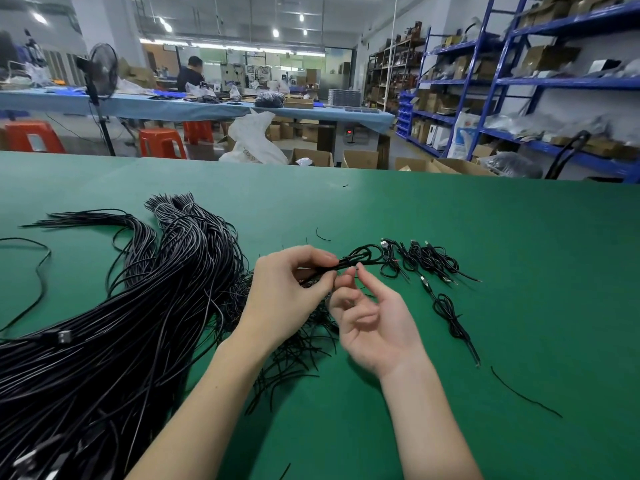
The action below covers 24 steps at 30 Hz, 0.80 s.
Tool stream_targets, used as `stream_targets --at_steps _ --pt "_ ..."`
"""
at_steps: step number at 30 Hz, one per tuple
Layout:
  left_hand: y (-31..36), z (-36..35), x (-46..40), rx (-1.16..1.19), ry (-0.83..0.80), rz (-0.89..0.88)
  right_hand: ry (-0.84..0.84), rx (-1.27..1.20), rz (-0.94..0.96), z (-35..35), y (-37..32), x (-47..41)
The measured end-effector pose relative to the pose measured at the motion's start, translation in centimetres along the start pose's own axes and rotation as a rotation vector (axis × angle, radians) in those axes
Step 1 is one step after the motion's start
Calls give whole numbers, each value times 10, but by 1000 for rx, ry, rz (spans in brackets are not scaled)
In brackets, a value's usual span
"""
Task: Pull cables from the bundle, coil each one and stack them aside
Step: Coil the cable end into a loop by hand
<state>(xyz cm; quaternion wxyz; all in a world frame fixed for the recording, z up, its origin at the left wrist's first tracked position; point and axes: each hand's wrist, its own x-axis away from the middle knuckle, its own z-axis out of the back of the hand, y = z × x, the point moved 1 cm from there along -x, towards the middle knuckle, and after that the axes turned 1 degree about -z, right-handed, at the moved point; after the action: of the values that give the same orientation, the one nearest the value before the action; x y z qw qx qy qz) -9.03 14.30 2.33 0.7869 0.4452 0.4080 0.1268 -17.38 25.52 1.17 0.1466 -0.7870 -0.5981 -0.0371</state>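
2 hands mid-table: left hand (287, 292) pinches coiled cable (356, 259); right hand (370, 320) loosely curled, fingertips at coil, grasp unclear. Bundle (114, 323) left, coiled stack (426, 261) right on green table (519, 237).

Black cable bundle (131, 306) sprawled left; coiled cables (426, 261) stacked right.

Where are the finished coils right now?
In the head view, the coiled cables lie on the green table, right of both hands, opposite the big bundle.
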Motion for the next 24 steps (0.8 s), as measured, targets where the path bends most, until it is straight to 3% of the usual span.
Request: stream_targets --at_steps 4,7,9,12,14,18,20,22,24 --pt "-1 0 1 4 -3 -27 1 -55 -27 1 1 1" --pt "-3 2 0 -46 -6 -49 132 189 133 1 1 0" --pt "-5 3 -2 -115 -16 -50 301 556 374 5 -4 -3" --pt "-5 1 -1 -225 -48 -66 537 1422 897 12 -11 -2" --pt "-4 -1 0 -296 -78 -81 531 1833 1148 14 -10 1" --pt "-7 4 -3 -410 -228 -102 692 2142 976 14 -15 3" --pt "-8 7 -3 -423 -303 -131 662 2222 851 15 -24 6" --pt "-7 10 -2 -415 -327 -162 544 2186 734 15 -28 8" --pt "-7 10 -2 -421 -269 -168 451 1969 662 18 -25 7"
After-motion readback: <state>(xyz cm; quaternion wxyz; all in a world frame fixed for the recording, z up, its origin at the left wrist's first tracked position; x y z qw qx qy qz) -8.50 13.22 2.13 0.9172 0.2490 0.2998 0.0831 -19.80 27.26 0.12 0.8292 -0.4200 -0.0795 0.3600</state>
